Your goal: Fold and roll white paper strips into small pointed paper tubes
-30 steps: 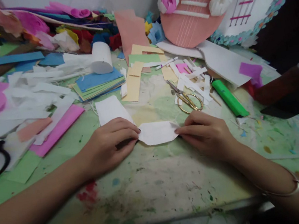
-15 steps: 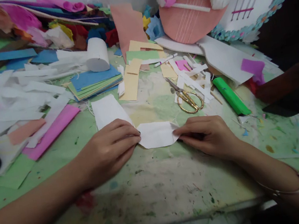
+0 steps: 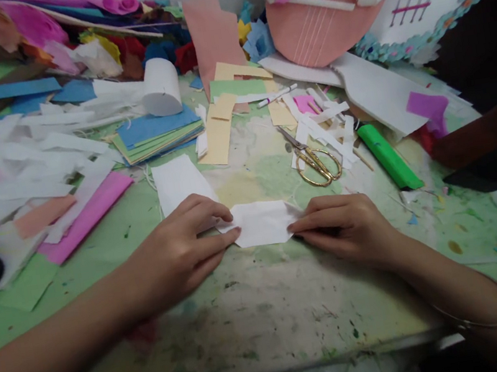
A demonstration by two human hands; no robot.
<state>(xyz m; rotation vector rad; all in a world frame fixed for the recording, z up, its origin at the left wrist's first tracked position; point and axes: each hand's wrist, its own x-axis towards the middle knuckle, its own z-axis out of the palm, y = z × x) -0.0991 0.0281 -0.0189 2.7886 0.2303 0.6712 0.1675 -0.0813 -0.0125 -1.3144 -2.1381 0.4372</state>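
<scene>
A small piece of white paper [image 3: 262,223] with folded corners lies between my two hands, low over the table's near half. My left hand [image 3: 191,239] has its fingertips closed on the paper's left end. At the right end, my right hand [image 3: 342,224] pinches the folded corner between thumb and fingers. Just behind my left hand rests a larger white paper sheet [image 3: 182,184], partly covered by that hand. Gold-handled scissors [image 3: 315,163] lie beyond my right hand, blades pointing away to the left.
A stack of coloured paper [image 3: 158,137] sits behind, with a white paper roll [image 3: 160,87] at its back edge. White strips [image 3: 38,169] and pink paper heap at left. A green packet [image 3: 388,157] lies at right, near another person's arm [image 3: 481,136]. Paper decorations [image 3: 322,29] stand at the back.
My left fingers have shifted on the paper's left end, with index finger and thumb now more apart. The right hand keeps its pinch. The view has moved slightly.
</scene>
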